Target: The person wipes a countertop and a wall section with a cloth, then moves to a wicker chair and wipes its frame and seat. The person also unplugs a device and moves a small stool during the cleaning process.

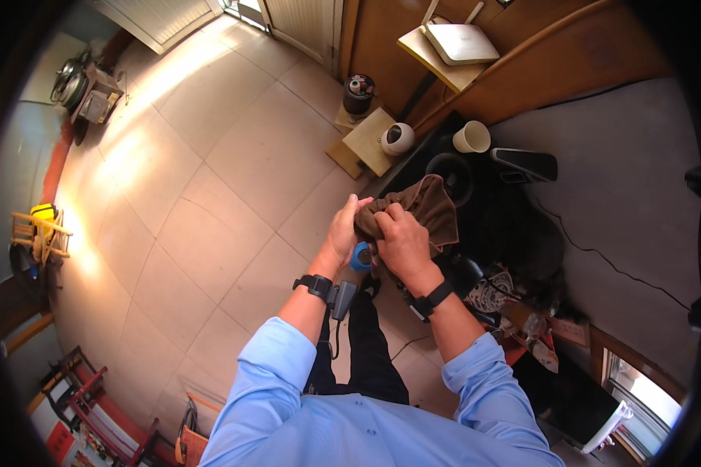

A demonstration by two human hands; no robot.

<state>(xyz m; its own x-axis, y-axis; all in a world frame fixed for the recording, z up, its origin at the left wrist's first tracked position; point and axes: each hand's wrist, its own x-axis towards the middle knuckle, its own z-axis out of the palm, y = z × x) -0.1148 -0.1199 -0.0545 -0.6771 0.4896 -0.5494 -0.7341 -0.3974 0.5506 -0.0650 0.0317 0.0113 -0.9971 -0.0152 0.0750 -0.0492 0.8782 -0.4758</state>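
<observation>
A brown cloth (435, 213) with a stitched edge is bunched between my two hands, and its loose end spreads to the right. My right hand (403, 236) grips the folds from above with bent fingers. On the left side of the bundle, my left hand (346, 227) holds it with the thumb and fingers pointing forward. Whether something is wrapped inside cannot be seen. Just below my hands shows a round blue object (360, 257) with a dark centre, partly covered. Black straps circle both wrists.
A black table (496, 222) at the right bears a pale cup (472, 137), a dark upright device (526, 164) and cluttered items. Beyond its corner stand a white round camera (398, 139) and wooden stools (371, 140). A router (462, 44) rests on a shelf. Chairs line the left.
</observation>
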